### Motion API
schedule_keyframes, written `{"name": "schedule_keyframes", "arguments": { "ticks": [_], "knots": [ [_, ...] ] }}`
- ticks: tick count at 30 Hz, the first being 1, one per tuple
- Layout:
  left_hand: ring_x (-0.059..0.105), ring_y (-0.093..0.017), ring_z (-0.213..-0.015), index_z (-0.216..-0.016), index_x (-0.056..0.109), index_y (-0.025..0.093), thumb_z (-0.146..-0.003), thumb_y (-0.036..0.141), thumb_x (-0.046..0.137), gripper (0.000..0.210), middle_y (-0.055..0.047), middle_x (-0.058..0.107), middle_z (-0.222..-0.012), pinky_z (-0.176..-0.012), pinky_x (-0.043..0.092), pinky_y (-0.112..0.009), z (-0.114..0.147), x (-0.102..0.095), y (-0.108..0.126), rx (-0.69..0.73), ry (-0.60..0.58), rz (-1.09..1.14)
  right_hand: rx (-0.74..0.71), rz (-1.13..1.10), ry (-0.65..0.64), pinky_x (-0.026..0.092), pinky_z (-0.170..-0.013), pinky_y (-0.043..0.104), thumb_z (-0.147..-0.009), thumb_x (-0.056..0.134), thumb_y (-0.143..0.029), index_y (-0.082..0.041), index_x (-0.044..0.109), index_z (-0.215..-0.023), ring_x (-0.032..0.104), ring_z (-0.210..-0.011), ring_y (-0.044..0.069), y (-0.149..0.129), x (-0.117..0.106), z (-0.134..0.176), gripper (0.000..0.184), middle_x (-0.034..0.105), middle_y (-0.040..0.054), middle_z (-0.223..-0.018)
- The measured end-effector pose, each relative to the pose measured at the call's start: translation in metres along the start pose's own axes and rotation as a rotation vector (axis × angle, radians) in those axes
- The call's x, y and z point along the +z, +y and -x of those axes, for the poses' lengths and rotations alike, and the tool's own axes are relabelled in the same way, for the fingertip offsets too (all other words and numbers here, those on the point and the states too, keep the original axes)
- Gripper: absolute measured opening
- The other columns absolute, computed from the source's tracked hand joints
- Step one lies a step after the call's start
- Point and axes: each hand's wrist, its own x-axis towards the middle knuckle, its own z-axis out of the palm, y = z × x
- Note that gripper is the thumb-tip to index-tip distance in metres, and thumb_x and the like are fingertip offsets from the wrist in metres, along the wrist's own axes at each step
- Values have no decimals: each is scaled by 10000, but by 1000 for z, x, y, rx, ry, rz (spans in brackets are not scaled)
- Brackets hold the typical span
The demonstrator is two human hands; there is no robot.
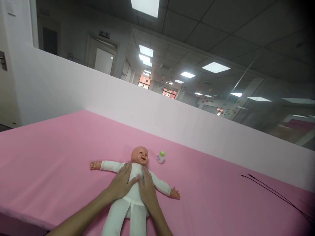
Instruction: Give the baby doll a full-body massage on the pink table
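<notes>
A baby doll (135,195) with a white cloth body lies on its back, arms spread wide, head toward the wall. My left hand (122,183) rests flat on the doll's chest at one side, fingers stretched toward its shoulder. On the other side of the chest lies my right hand (147,186), also flat with fingers extended. The two thumbs come close together over the middle of the chest. Beside the doll's head stands a small white bottle (160,157) with a green cap, touched by neither hand.
A pink cover (209,196) spreads over the table. Thin black cables (273,191) lie at the right. Behind the table runs a low white wall (157,114) with a glass window (197,59) above it. A door (7,72) is at the far left.
</notes>
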Motion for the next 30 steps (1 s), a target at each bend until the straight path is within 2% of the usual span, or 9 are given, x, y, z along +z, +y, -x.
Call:
{"name": "schedule_keyframes", "arguments": {
  "ticks": [3,6,9,12,17,20,23,26,30],
  "knots": [
    [54,-324,-1580,-1630,164,70,-980,715,307,926,-164,66,-1691,-1284,102,-525,2,-6,-17,-9,2,-8,53,-36,64,221,-1263,559,-982,395,-642,-114,404,-1555,309,-1530,309,15,-5,-1,779,369,132,-1628],
    [30,-319,-1578,-1628,141,55,-982,717,283,936,-157,19,-1688,-1287,108,-518,20,-16,-27,-31,-70,8,70,-24,67,200,-1274,548,-968,414,-663,-102,372,-1570,283,-1539,315,25,-9,15,824,329,133,-1643],
    [22,-307,-1576,-1633,113,92,-977,720,300,928,-122,-10,-1685,-1291,117,-496,46,-25,-23,-72,-168,84,80,-36,-21,180,-1288,509,-988,398,-638,-149,263,-1615,172,-1571,281,23,-11,40,806,195,60,-1687],
    [12,-289,-1577,-1638,114,187,-970,710,361,884,-53,-26,-1685,-1295,118,-467,61,-26,-5,-19,-219,123,49,-28,-121,162,-1291,508,-1011,377,-606,-217,192,-1628,113,-1580,256,10,-8,56,752,112,-1,-1699],
    [9,-292,-1583,-1627,164,85,-1017,658,214,838,-118,34,-1697,-1292,90,-507,33,-10,18,78,-159,10,-165,80,-196,141,-1299,494,-1035,334,-413,-196,345,-1584,199,-1568,230,-8,0,32,591,266,27,-1672],
    [40,-311,-1582,-1633,168,92,-997,703,240,885,-137,54,-1698,-1286,102,-522,7,-3,10,21,-52,16,-113,69,-80,199,-1286,507,-1016,361,-424,-128,409,-1554,299,-1537,258,-10,2,8,616,362,97,-1635],
    [46,-322,-1581,-1636,139,87,-975,733,295,938,-147,33,-1698,-1286,109,-510,-5,-4,-5,-26,4,44,-29,16,0,243,-1267,530,-1000,402,-534,-145,434,-1545,332,-1520,290,-8,0,-2,670,400,109,-1618],
    [15,-313,-1582,-1624,119,30,-996,695,265,927,-167,1,-1693,-1289,84,-499,4,-16,-15,-21,-69,-14,19,13,3,203,-1277,528,-987,383,-609,-129,397,-1563,272,-1545,298,-2,-3,3,750,356,111,-1640],
    [24,-330,-1573,-1610,84,-3,-1002,688,252,936,-188,-10,-1678,-1287,99,-508,41,-37,-18,-56,-225,4,96,-32,-19,145,-1294,504,-974,342,-688,-117,245,-1618,132,-1582,279,15,-1,29,866,186,85,-1699]
  ]
}}
